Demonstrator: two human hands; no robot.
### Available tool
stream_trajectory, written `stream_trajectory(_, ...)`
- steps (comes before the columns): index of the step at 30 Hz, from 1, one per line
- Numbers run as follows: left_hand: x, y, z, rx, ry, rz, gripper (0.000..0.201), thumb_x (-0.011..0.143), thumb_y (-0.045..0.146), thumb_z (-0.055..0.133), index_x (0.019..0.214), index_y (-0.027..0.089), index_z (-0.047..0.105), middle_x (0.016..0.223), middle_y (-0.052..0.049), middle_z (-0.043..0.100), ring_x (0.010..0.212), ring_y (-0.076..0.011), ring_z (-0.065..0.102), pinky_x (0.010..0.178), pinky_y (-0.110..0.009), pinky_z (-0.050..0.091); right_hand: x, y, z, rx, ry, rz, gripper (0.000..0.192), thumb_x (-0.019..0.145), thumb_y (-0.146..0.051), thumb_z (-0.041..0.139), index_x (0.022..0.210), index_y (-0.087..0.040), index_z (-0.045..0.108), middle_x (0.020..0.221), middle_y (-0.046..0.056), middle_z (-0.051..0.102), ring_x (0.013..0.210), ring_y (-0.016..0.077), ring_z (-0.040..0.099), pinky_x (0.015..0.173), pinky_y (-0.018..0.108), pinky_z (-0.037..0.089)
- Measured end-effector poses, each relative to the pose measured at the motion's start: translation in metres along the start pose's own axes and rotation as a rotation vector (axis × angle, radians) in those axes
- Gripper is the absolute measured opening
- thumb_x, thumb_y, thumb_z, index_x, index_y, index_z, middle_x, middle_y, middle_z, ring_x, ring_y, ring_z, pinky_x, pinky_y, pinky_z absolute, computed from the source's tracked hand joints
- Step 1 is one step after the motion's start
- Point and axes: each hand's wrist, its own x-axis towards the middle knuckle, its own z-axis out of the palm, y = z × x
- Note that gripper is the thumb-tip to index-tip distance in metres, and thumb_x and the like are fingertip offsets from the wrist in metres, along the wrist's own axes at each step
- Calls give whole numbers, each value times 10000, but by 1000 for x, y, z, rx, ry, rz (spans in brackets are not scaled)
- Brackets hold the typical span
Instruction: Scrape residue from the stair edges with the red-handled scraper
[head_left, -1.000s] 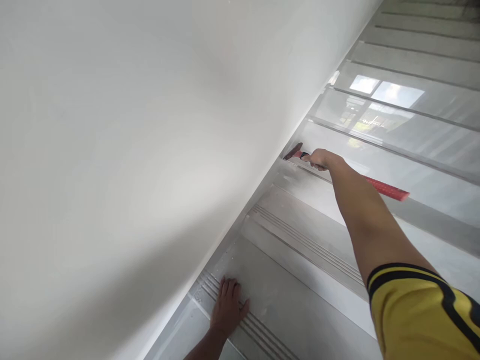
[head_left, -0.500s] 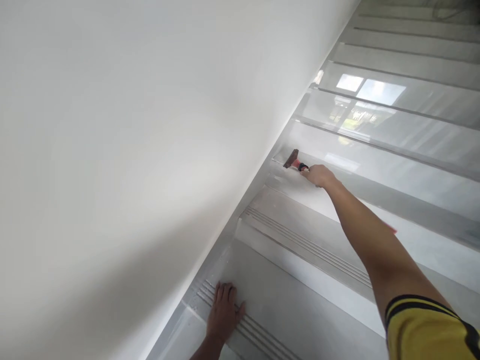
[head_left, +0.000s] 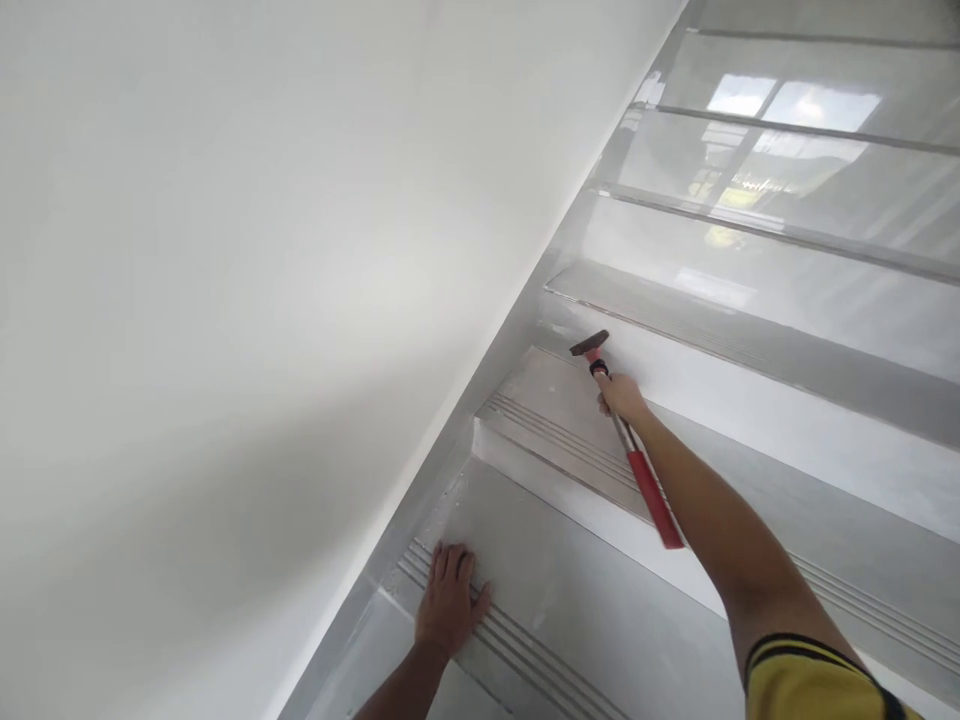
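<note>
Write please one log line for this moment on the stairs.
right hand: grips hammer near head, over step | left hand: flat on lower step edge | wall at left

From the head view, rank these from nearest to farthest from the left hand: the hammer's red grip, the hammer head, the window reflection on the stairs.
1. Red grip, to the right of the left hand.
2. Hammer head, farther up the stairs.
3. Window reflection, on the top steps.

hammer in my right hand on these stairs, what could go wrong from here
The right hand grips the hammer high, just under the head, so the long red handle hangs free and could twist. The head hovers by the white riser, which it might chip. The left hand braces on a glossy step; it could slip.
</note>
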Motion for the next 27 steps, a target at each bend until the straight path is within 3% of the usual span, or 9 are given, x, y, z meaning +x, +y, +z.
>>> stream_trajectory(3, 1, 2, -4, 1, -6, 4, 338, 804, 409, 519, 1024, 155, 561, 1021, -89, 554, 1030, -260, 503, 1025, -517, 344, 10, -10, 2, -20, 14, 22, 342, 884, -357, 401, 714, -108, 562, 498, 63, 579, 319, 110, 476, 397, 230, 380)
stream_trajectory(6, 3, 4, -7, 1, -7, -7, 342, 792, 398, 532, 1018, 142, 560, 1016, -94, 551, 1018, -265, 505, 1025, -524, 341, 23, -40, 13, -52, -17, 17, 386, 873, -375, 417, 656, -103, 583, 472, 82, 567, 343, 122, 493, 429, 234, 402)
stream_trajectory(10, 5, 6, -10, -18, -5, -13, 337, 783, 395, 543, 1008, 146, 562, 1000, -83, 551, 1006, -257, 508, 1028, -519, 339, 36, -70, 28, -49, -19, 12, 392, 862, -386, 424, 707, -81, 615, 489, 101, 574, 398, 150, 535, 466, 247, 428)
stream_trajectory(12, 6, 8, -11, -25, -2, -18, 327, 783, 387, 542, 1004, 147, 564, 994, -79, 552, 1000, -251, 509, 1032, -517, 334, 33, -61, 22, -101, -13, -3, 417, 865, -396, 413, 694, -79, 622, 491, 108, 576, 433, 158, 556, 500, 252, 441)
stream_trajectory(15, 6, 9, -11, -27, 0, -36, 311, 785, 381, 538, 994, 152, 567, 992, -77, 555, 996, -248, 507, 1033, -518, 327, 19, -21, -3, -155, 25, 39, 425, 858, -421, 420, 672, -94, 619, 504, 105, 589, 442, 157, 565, 501, 253, 446)
stream_trajectory(17, 6, 9, -11, -33, -2, -36, 313, 788, 383, 532, 998, 154, 568, 997, -79, 557, 1002, -250, 504, 1035, -513, 325, 10, 2, -19, -87, 73, 90, 384, 843, -427, 445, 717, -106, 615, 546, 95, 615, 413, 148, 554, 453, 249, 440)
stream_trajectory(19, 6, 8, -10, -46, -4, -34, 313, 796, 385, 520, 1003, 156, 569, 1004, -81, 557, 1010, -250, 502, 1038, -507, 320, 7, 7, -26, -19, 97, 120, 356, 828, -428, 475, 746, -108, 609, 564, 93, 624, 388, 144, 542, 407, 248, 430)
stream_trajectory(25, 5, 6, -7, -70, 14, -39, 317, 809, 399, 494, 1012, 169, 575, 1007, -78, 565, 1017, -250, 499, 1043, -503, 310, 35, -63, 7, -7, 21, 71, 376, 822, -418, 509, 802, -59, 619, 491, 101, 580, 378, 152, 526, 389, 256, 429)
stream_trajectory(27, 5, 5, -6, -57, 13, -32, 322, 811, 406, 491, 1012, 170, 577, 1007, -75, 567, 1017, -247, 499, 1046, -499, 307, 37, -71, 11, -26, 8, 51, 395, 829, -431, 492, 786, -61, 623, 489, 107, 578, 382, 149, 527, 394, 250, 429)
